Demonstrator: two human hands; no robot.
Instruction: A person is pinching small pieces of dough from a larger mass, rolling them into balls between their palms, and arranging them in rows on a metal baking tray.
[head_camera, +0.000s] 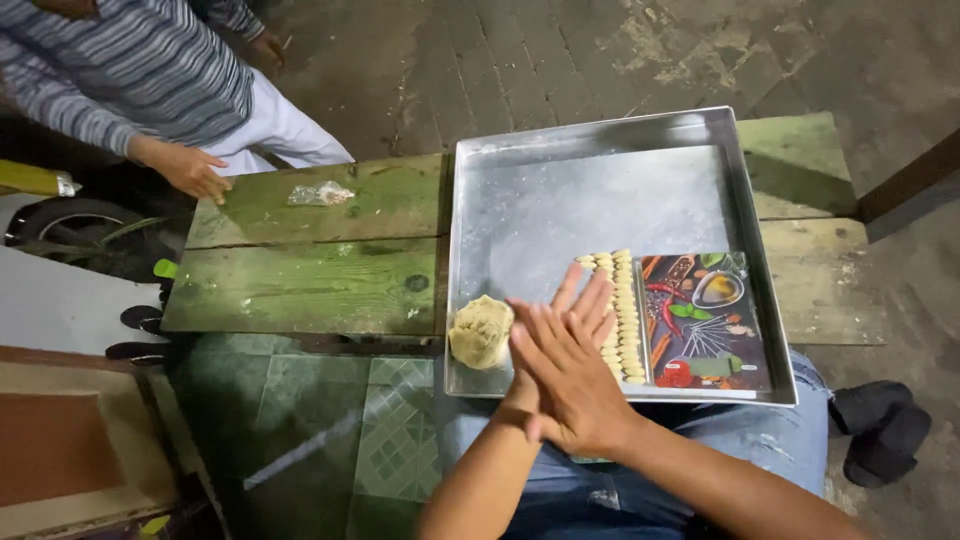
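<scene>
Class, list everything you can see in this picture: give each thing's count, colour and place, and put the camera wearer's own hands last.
Metal tray: one, silver, on the wooden bench.
Dough lump: one, pale yellow, tray's near left corner.
Shaped dough pieces: two rows, pale yellow, beside the printed board.
Printed board: one, dark with spice pictures, tray's near right.
Wooden bench: one, green-stained, under the tray.
Crumpled plastic wrapper: one, clear, on the bench.
Another person's hand: one, at the bench's far left edge.
Left hand and right hand: palms pressed together over the tray.
</scene>
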